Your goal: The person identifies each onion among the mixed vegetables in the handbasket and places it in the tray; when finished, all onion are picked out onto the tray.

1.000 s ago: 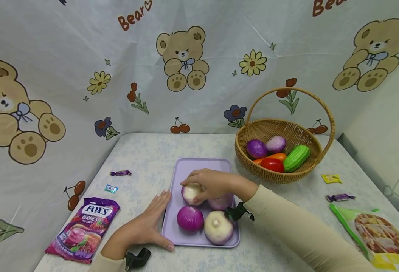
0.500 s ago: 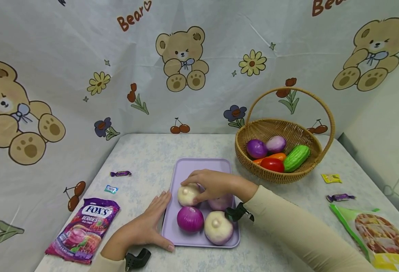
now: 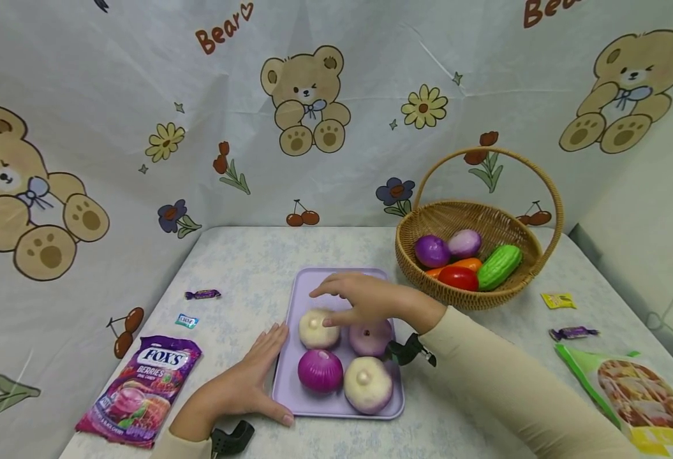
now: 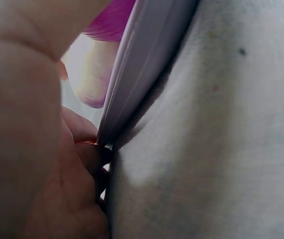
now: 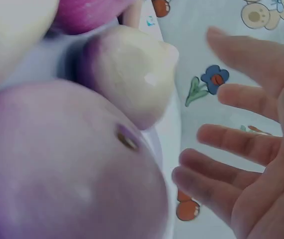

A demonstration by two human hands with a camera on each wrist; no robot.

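Observation:
In the head view, a lavender tray [image 3: 339, 409] bears a white-topped onion [image 3: 315, 331], a bright purple onion [image 3: 320, 371], a second white-topped onion [image 3: 366, 386] and a pale purple onion [image 3: 372, 341]. My right hand [image 3: 370, 299] hovers over the far onions, thumb and fingers spread, holding nothing. The right wrist view shows its fingers [image 5: 239, 142] apart from the white-topped onion [image 5: 132, 74]; the pale purple onion [image 5: 72, 164] looms close. My left hand [image 3: 249, 380] lies along the tray's left side, fingers extended, touching its edge [image 4: 127, 74] in the left wrist view.
A wicker basket [image 3: 413, 280] with a tall handle stands back right, holding two purple onions, a tomato, a carrot and a cucumber. A purple candy bag [image 3: 141, 389] lies left, a green-edged food bag [image 3: 646, 395] right. Small wrapped candies [image 3: 203, 294] lie on both sides.
The white-topped onion under my right hand shifted slightly left and turned its tip upward. My right hand then let go and rose off it. My left hand stayed at the tray.

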